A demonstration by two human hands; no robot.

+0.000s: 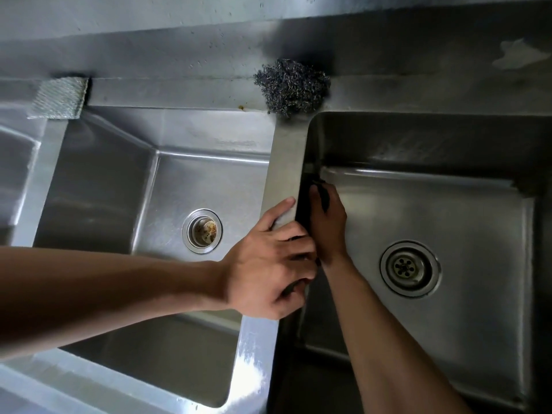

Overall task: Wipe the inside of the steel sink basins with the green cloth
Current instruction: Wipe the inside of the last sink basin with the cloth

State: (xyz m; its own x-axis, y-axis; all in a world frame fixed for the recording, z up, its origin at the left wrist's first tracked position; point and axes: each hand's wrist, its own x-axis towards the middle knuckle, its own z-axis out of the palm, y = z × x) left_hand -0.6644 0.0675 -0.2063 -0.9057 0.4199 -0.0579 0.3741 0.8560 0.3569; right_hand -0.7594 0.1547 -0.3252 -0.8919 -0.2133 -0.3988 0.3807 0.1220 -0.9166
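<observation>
Pressing against the 9 o'clock wall of the right basin (448, 210), the cloth (304, 204) is grasped by the right grip (327, 222); it reads dark, not green, in the shade. The left grip (268, 258) is clenched over the edge of the divider (283, 162); whether cloth is pinched too cannot be told. Knuckles could be scraped on that rim if the stroke is driven hard. The scourer (292, 86) at 12 o'clock could be knocked in; the far corner could be missed.
</observation>
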